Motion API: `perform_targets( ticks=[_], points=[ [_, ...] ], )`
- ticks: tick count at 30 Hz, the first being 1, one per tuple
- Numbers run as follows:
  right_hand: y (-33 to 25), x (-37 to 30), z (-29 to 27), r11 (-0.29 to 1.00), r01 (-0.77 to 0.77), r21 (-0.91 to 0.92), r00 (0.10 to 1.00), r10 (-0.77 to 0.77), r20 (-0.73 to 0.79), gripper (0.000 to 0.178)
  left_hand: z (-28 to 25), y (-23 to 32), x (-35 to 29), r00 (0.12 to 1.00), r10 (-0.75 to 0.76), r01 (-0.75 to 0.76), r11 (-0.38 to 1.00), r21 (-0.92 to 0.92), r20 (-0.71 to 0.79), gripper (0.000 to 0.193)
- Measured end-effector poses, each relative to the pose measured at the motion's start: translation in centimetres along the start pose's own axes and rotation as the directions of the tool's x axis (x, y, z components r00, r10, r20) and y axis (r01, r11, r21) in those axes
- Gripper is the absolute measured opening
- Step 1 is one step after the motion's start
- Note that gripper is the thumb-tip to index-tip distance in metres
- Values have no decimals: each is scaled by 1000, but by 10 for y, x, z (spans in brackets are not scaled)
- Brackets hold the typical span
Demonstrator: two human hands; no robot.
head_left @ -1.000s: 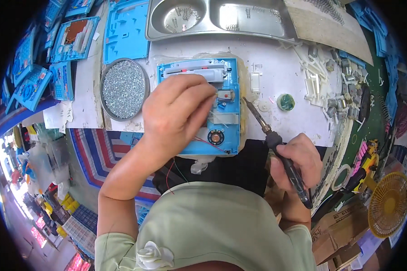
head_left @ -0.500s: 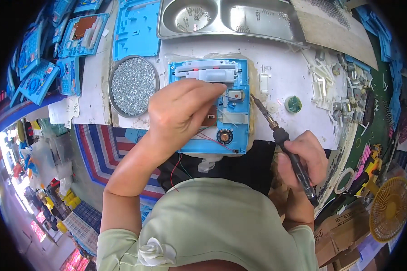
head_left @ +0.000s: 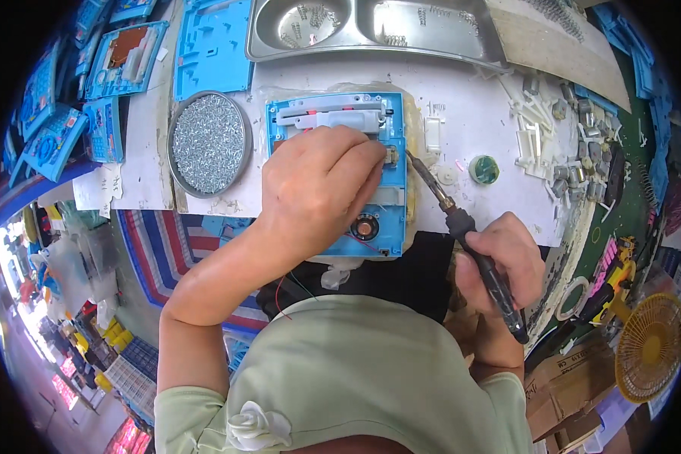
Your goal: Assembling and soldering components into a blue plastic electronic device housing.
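Observation:
A blue plastic casing [head_left: 395, 181] lies open-side up in front of me, fitted with a round speaker [head_left: 365, 227] and a grey-white plastic part [head_left: 348, 119] along its far side. Above its middle is my left hand [head_left: 321, 174], closed, with fingertips by a small metal component [head_left: 391, 155]. Whatever they pinch is hidden behind the fingers. My right hand [head_left: 507, 261] grips a black-handled soldering iron [head_left: 461, 223]; its tip points at the casing's right edge, near that component. Thin red and green wires [head_left: 282, 291] trail off the near edge.
Left of the casing stands a round dish [head_left: 209, 144] of small screws. A metal tray [head_left: 439, 53] with springs sits behind. At right are a green-topped round tin [head_left: 483, 169], white plastic parts [head_left: 533, 125] and metal motors [head_left: 575, 174]. Blue casings [head_left: 57, 147] are stacked far left.
My left hand has shifted right across the casing, its fingers now partly covering the small metal component. The iron's tip is slightly nearer to that component. The whole view has moved a little.

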State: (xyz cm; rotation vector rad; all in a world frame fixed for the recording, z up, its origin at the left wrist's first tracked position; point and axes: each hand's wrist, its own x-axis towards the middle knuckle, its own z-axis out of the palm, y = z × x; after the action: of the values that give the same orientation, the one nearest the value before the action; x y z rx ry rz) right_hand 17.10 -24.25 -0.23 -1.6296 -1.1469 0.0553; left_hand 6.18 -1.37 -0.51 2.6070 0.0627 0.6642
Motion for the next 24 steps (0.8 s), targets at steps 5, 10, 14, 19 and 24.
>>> perform_targets(
  ticks=[5,10,14,19,24],
  points=[
    [-1,3,1,1000,10,16,1000,-10,22,29,0,2,1,1000,-18,17,999,38,19,25],
    [-2,4,3,1000,16,14,999,-17,34,29,0,4,3,998,-47,44,997,62,52,24],
    [-1,4,4,1000,14,28,999,-15,39,30,1,4,3,997,-58,55,997,46,52,24],
    [-1,7,5,1000,22,-3,998,-22,57,30,1,3,1,997,-47,45,998,41,54,25],
    [-2,9,6,998,46,-31,997,-44,68,31,1,1,0,998,-30,29,999,19,55,26]
  ],
)
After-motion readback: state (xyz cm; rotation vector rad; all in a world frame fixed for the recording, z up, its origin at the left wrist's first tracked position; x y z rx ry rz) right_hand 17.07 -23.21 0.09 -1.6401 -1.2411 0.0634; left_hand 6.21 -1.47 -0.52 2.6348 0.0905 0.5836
